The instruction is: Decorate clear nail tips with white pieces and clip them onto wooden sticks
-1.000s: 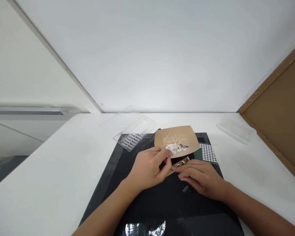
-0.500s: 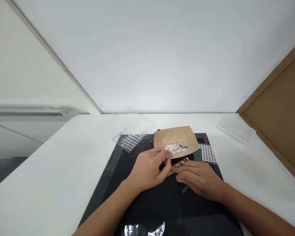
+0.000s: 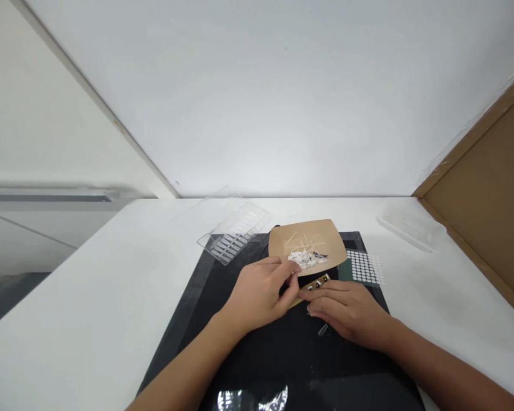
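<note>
At lower centre, a bare left hand (image 3: 259, 294) and bare, tapering left forearm (image 3: 192, 365); toward lower right, a bare right hand (image 3: 353, 313) and bare right forearm (image 3: 445, 357).

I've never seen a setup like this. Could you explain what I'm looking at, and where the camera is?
There's no machine here: these are a person's bare hands, seen from a camera worn on the head, looking forward and down. On the white table lies a glossy black mat. The left hand pinches thumb and finger together beside a narrow tan strip carrying small shiny pieces; anything in that pinch is too small to tell. The right hand has its fingertips at the strip. Around them are a brown paper tray holding white bits, a clear compartmented box and a sheet of white ovals.
</note>
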Demonstrator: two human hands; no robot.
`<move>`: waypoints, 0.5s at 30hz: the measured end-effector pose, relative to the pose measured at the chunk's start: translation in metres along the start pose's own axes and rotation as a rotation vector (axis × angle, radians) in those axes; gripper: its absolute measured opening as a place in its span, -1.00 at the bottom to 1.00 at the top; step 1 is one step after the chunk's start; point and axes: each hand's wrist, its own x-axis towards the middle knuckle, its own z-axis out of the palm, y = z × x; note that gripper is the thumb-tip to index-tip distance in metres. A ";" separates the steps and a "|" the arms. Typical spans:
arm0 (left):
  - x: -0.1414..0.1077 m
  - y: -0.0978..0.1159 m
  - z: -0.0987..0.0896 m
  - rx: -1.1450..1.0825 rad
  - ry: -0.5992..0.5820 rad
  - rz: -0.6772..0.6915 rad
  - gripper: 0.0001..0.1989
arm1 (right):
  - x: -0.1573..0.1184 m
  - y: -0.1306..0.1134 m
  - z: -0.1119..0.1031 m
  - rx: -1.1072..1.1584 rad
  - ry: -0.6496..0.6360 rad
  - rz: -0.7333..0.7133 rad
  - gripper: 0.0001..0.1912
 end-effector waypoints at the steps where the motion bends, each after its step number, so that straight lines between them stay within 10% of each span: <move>1: 0.000 0.000 0.000 0.007 -0.012 0.000 -0.87 | 0.000 0.000 0.000 0.002 0.002 0.001 -0.87; 15: -0.001 0.000 0.003 0.014 -0.042 -0.035 -0.87 | 0.000 0.000 0.001 -0.002 0.000 0.003 -0.86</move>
